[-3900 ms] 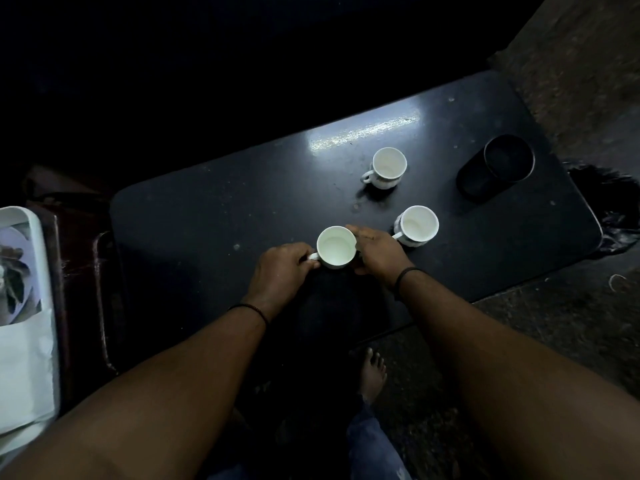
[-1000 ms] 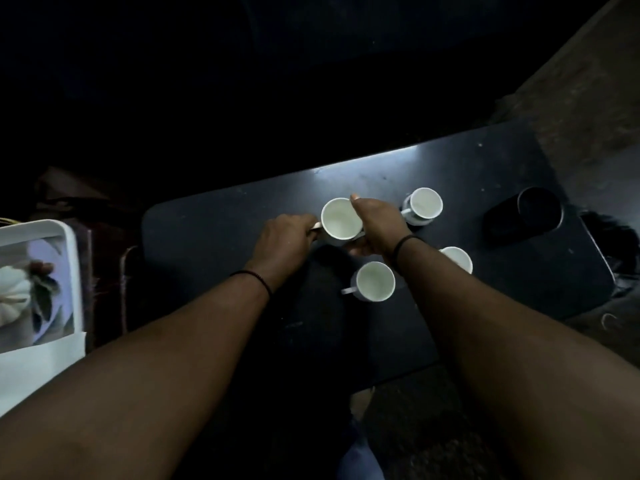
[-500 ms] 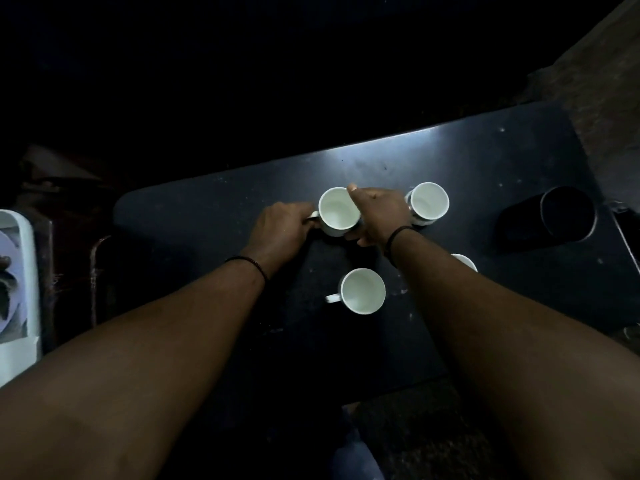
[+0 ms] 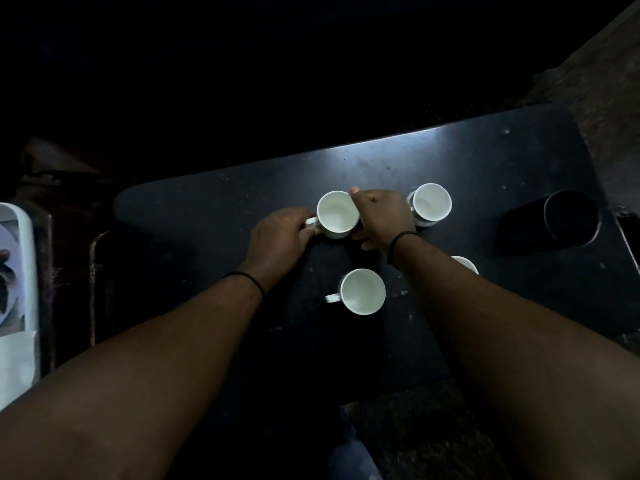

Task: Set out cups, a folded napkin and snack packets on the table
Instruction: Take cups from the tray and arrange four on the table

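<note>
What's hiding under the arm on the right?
A white ceramic cup peeks out from under the right forearm. Only a sliver of its rim shows; its inside and handle are covered.

— What is hidden?
— The right forearm (image 4: 450, 292) covers most of a white cup (image 4: 465, 263) near the table's (image 4: 207, 209) front edge.
— Anything cut off?
— The white tray (image 4: 17, 271), by the left picture edge; its contents are unclear.

Bare arms, blk wristbands (image 4: 246, 281)

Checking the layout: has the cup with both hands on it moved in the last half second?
No. The held cup sits level with the far-right cup, as before.
</note>
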